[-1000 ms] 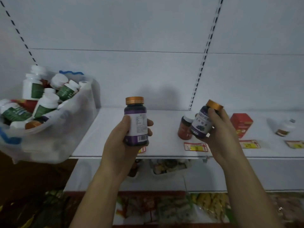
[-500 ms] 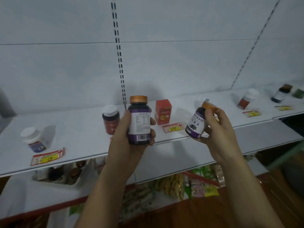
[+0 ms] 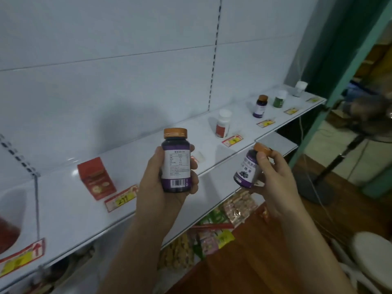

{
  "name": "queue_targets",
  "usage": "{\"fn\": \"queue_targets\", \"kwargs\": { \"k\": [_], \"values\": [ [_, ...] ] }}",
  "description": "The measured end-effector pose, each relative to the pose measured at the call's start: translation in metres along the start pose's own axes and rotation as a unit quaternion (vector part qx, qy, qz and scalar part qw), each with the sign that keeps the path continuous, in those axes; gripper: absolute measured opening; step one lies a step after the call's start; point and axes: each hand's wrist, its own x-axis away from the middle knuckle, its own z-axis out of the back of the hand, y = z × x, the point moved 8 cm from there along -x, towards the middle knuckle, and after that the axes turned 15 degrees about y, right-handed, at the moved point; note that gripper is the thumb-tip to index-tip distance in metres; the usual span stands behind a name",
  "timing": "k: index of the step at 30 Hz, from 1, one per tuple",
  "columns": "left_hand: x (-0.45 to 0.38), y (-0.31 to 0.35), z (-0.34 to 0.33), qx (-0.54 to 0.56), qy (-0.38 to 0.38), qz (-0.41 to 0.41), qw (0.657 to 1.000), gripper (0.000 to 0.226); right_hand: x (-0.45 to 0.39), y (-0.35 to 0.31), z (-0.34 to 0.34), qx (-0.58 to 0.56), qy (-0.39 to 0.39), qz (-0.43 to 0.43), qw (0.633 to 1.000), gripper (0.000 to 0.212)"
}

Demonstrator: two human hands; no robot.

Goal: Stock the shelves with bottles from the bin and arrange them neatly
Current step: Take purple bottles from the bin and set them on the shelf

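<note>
Running from the lower left up toward the far right, the white shelf (image 3: pixel 70 211) carries a thin row of goods along its length, each set back from the front edge with a price tag before it. Below its front edge, bright snack packets (image 3: pixel 220 230) fill a lower tier. On the shelf near the left end stands a red box (image 3: pixel 96 179), upright, with a yellow and red price tag (image 3: pixel 122 198) just in front of it. Further right stands a white-capped bottle with a red label (image 3: pixel 222 124), then a purple bottle with an orange cap (image 3: pixel 260 106), a green bottle (image 3: pixel 279 99) just beside it, and a pale bottle (image 3: pixel 299 89) at the far right end. In front of the shelf's front edge, clear of its surface, the left hand (image 3: pixel 157 187) has its grip closed round a dark purple bottle (image 3: pixel 176 164), held upright with the barcode label facing the camera and the orange cap on top. The right hand (image 3: pixel 277 183) has its grip closed round a second purple bottle (image 3: pixel 247 169), tilted with its orange cap leaning right, the thumb pressing on the label just below the cap. The two held bottles are near each other and apart.
</note>
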Motion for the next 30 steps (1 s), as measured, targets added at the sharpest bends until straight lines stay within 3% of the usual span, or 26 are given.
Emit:
{"fn": "queue_targets", "kwargs": {
  "k": [11,18,22,30],
  "values": [
    [-0.109,-0.072,-0.128,-0.019,-0.158,0.118,0.980,0.056,-0.101,-0.030,0.058,-0.018,0.129,0.022,0.991,0.030],
    [-0.143,-0.145,-0.197,-0.036,-0.189,0.172,0.966,0.059,-0.154,-0.038,0.123,-0.055,0.184,0.019,0.981,0.026],
    [-0.162,-0.195,-0.241,-0.053,-0.197,0.184,0.962,0.058,-0.199,-0.040,0.159,-0.096,0.171,-0.016,0.980,0.014],
    [-0.208,-0.262,-0.336,-0.012,-0.199,0.199,0.959,0.055,-0.322,-0.064,0.196,-0.060,0.071,-0.049,0.994,0.042]
  ]
}}
